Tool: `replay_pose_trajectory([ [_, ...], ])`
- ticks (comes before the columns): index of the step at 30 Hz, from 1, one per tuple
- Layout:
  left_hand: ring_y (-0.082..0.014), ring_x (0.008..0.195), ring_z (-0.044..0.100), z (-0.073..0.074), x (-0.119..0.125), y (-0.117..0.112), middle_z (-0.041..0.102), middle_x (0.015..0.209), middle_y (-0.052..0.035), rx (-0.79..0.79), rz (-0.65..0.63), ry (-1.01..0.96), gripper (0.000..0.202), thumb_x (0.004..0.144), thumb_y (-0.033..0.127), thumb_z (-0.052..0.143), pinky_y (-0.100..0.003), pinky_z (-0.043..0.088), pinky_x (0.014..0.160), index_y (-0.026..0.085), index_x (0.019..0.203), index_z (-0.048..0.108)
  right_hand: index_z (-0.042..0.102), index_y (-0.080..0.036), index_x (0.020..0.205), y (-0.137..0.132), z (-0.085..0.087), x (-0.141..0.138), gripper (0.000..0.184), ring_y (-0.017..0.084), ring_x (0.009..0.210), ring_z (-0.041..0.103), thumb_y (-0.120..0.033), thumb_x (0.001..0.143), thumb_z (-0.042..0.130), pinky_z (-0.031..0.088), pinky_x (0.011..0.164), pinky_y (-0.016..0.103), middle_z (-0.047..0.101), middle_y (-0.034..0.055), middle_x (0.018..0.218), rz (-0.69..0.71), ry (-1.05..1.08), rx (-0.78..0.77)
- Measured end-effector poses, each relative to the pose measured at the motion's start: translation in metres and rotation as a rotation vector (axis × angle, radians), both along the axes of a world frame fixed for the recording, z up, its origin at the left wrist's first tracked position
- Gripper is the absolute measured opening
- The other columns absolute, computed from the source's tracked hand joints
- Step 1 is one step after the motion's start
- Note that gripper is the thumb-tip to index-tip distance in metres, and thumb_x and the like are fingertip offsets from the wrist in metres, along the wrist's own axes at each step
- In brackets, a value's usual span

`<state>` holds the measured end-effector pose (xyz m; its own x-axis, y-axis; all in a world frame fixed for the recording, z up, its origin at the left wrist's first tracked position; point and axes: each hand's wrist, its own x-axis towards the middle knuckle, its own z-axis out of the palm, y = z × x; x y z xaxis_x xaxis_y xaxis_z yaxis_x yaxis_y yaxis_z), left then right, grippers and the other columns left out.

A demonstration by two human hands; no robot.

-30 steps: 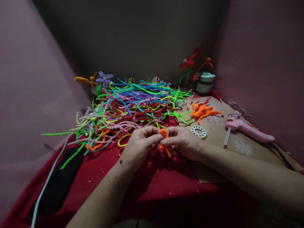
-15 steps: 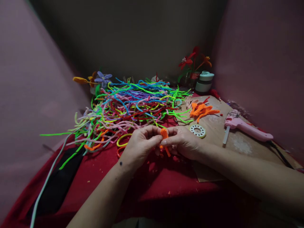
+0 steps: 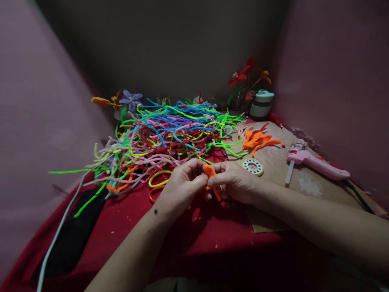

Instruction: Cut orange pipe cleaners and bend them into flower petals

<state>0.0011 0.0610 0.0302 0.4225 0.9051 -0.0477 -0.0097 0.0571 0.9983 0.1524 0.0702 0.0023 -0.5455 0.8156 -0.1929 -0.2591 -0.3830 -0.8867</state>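
Between my two hands is a small folded piece of orange pipe cleaner (image 3: 209,170), its lower end poking out below the fingers. My left hand (image 3: 190,178) pinches it from the left with thumb and forefinger. From the other side my right hand (image 3: 232,179) grips it, the thumb lying across its front. Part of the piece is covered by the fingers. Just left of my left hand lie scissors with one yellow and one red handle loop (image 3: 158,178), their blades hidden behind that hand.
A heap of coloured pipe cleaners (image 3: 173,129) spreads behind my hands. To the right, cardboard (image 3: 273,178) bears orange bent pieces (image 3: 261,142), a round disc with holes (image 3: 253,166) and a pink glue gun (image 3: 319,163). Pipe-cleaner flowers (image 3: 240,77) and a lidded jar (image 3: 261,103) stand behind.
The orange piece has tilted, its top leaning further left and its lower end shifted slightly right. Both hands stay nearly in place, still gripping it.
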Motion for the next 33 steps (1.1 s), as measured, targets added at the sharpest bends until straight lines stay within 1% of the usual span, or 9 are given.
replay_pose_trajectory([
  [6, -0.0098, 0.050, 0.057, 0.0012, 0.0020, 0.0003, 0.059, 0.064, 0.0033, -0.035, 0.023, 0.022, 0.009, 0.072, 0.016, 0.058, -0.024, 0.049, 0.050, 0.016, 0.081, 0.054, 0.056, -0.013, 0.068, -0.0009, 0.0021, -0.0006, 0.010, 0.007, 0.034, 0.045, -0.015, 0.059, 0.061, 0.032, 0.034, 0.017, 0.062, 0.0027, 0.050, 0.015, 0.014, 0.006],
  [12, -0.0089, 0.050, 0.056, 0.0016, 0.0015, 0.0010, 0.059, 0.063, 0.0036, -0.035, 0.034, 0.050, 0.008, 0.072, 0.016, 0.057, -0.022, 0.048, 0.050, 0.016, 0.080, 0.055, 0.056, -0.013, 0.068, 0.0004, -0.0015, -0.0004, 0.010, 0.006, 0.033, 0.043, -0.014, 0.059, 0.062, 0.032, 0.034, 0.016, 0.062, 0.0016, 0.051, -0.002, 0.007, 0.037],
  [17, -0.0096, 0.048, 0.056, 0.0034, 0.0041, -0.0001, 0.057, 0.063, 0.0040, -0.033, 0.050, 0.087, 0.008, 0.069, 0.015, 0.057, -0.023, 0.048, 0.048, 0.016, 0.075, 0.054, 0.055, -0.013, 0.064, -0.0002, -0.0003, -0.0010, 0.011, 0.005, 0.030, 0.041, -0.013, 0.056, 0.063, 0.032, 0.032, 0.017, 0.059, -0.0004, 0.048, -0.021, -0.016, -0.002],
  [21, -0.0097, 0.047, 0.054, 0.0042, 0.0050, -0.0004, 0.058, 0.061, 0.0038, -0.030, 0.073, 0.129, 0.009, 0.068, 0.016, 0.058, -0.023, 0.047, 0.048, 0.017, 0.075, 0.053, 0.055, -0.013, 0.064, -0.0004, 0.0011, -0.0010, 0.012, 0.005, 0.030, 0.042, -0.013, 0.056, 0.064, 0.034, 0.033, 0.017, 0.058, -0.0017, 0.047, -0.014, -0.005, -0.018],
  [25, -0.0090, 0.051, 0.053, 0.0034, 0.0019, 0.0015, 0.058, 0.064, 0.0029, 0.016, 0.069, 0.138, 0.012, 0.071, 0.025, 0.062, -0.021, 0.043, 0.048, 0.016, 0.078, 0.056, 0.058, -0.012, 0.070, -0.0001, 0.0004, -0.0008, 0.013, 0.004, 0.033, 0.042, -0.015, 0.059, 0.066, 0.033, 0.034, 0.017, 0.061, 0.0001, 0.056, 0.014, 0.005, 0.019],
  [27, -0.0080, 0.051, 0.051, 0.0034, 0.0004, 0.0024, 0.057, 0.062, 0.0024, 0.046, 0.108, 0.152, 0.016, 0.072, 0.029, 0.064, -0.019, 0.040, 0.048, 0.014, 0.075, 0.058, 0.060, -0.011, 0.070, 0.0002, -0.0005, -0.0005, 0.015, 0.004, 0.034, 0.040, -0.016, 0.059, 0.068, 0.031, 0.033, 0.018, 0.059, -0.0012, 0.055, -0.006, -0.013, 0.040],
  [30, -0.0070, 0.049, 0.048, 0.0044, -0.0006, 0.0034, 0.057, 0.058, 0.0022, 0.059, 0.203, 0.165, 0.018, 0.069, 0.029, 0.067, -0.019, 0.038, 0.048, 0.013, 0.072, 0.059, 0.062, -0.011, 0.071, 0.0002, -0.0014, 0.0007, 0.016, 0.005, 0.034, 0.038, -0.021, 0.061, 0.070, 0.028, 0.033, 0.019, 0.054, -0.0033, 0.050, -0.026, -0.039, 0.061],
  [33, -0.0076, 0.050, 0.048, 0.0054, -0.0009, 0.0043, 0.058, 0.058, 0.0019, 0.063, 0.243, 0.163, 0.019, 0.067, 0.030, 0.069, -0.019, 0.038, 0.048, 0.013, 0.073, 0.060, 0.063, -0.011, 0.068, -0.0007, -0.0001, 0.0020, 0.016, 0.005, 0.033, 0.037, -0.026, 0.065, 0.068, 0.024, 0.033, 0.020, 0.051, -0.0030, 0.046, -0.017, -0.072, 0.079],
])
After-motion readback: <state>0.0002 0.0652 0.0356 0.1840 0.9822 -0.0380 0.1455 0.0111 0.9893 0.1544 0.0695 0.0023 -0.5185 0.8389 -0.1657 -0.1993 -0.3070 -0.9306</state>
